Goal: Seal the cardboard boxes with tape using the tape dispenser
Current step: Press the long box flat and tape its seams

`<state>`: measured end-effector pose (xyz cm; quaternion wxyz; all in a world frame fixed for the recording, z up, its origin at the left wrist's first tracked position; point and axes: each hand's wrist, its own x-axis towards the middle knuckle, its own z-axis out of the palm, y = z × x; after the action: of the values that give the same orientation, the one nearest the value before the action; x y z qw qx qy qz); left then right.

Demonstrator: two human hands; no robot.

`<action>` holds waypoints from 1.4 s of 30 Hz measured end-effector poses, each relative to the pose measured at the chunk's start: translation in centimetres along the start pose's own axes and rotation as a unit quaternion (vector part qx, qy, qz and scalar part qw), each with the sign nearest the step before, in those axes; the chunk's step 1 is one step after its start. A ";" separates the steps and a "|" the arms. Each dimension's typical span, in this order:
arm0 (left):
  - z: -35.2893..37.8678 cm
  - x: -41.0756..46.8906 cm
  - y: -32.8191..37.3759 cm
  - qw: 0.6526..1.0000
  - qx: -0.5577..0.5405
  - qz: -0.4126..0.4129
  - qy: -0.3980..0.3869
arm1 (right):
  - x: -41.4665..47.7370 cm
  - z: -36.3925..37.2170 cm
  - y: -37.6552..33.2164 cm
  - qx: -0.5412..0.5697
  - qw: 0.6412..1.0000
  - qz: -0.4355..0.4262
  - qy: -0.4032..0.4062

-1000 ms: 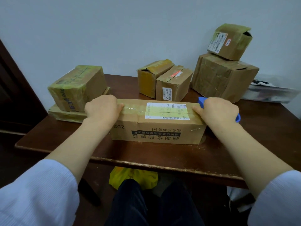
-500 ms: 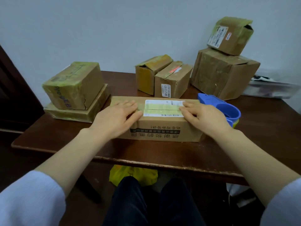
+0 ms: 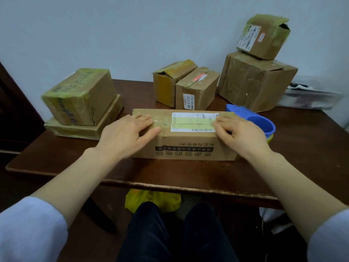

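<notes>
Cardboard box [image 3: 188, 143], oblong, sits at the middle of the wooden table [image 3: 170, 173] near its front edge, with its long axis running left to right across the person's view. Glossy tape [image 3: 162, 122] follows the top seam toward the shipping label [image 3: 194, 122]. Left hand [image 3: 124, 133] and right hand [image 3: 243, 134] lie flat on the top, 1 toward each end, fingers extended and pressing, gripping nothing; the step is judged to be smoothing the strip. Blue tape dispenser [image 3: 261, 122] stands just beside the box's right end, beyond the right hand, the nearer of the 2. Behind are 2 small boxes [image 3: 186, 86]; a left stack [image 3: 81, 99] and a right stack [image 3: 255, 80] flank them.
</notes>
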<state>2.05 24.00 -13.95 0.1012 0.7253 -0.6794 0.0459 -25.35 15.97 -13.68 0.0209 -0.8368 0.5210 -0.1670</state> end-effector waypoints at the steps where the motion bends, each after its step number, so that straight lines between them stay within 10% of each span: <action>1: 0.0 0.2 0.4 0.999 0.019 -0.014 0.035 | 0.1 0.0 0.1 -0.016 0.999 0.003 0.028; 9: 1.2 3.3 3.4 0.987 -0.031 0.120 -0.106 | 3.3 1.3 -4.4 -0.016 0.980 -0.128 -0.149; 17: 0.9 1.3 1.6 0.993 0.011 0.113 -0.017 | 0.7 0.8 -0.7 -0.043 0.997 -0.052 0.024; 21: 1.7 1.9 2.5 0.984 -0.025 0.173 -0.036 | 1.3 1.6 -4.6 0.009 0.984 -0.163 -0.075; 29: 0.4 -0.4 -1.6 0.985 -0.159 0.031 0.057 | 0.0 1.7 -0.8 0.115 0.989 -0.007 0.091; 32: 0.3 1.0 0.1 0.941 -0.270 -0.158 0.126 | 1.5 1.4 -1.6 0.176 0.970 0.139 0.097; 35: -0.1 3.3 0.4 0.869 -0.381 -0.315 0.018 | 3.2 0.8 -1.7 0.153 0.963 0.222 0.012; 42: 0.9 3.3 -0.4 0.862 -0.376 -0.334 0.065 | 4.8 2.3 -0.1 0.167 0.945 0.282 0.015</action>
<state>2.59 20.59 -14.21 0.4198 0.8107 -0.3543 -0.2027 -22.70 11.49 -14.56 0.1986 -0.6375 0.7006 -0.2516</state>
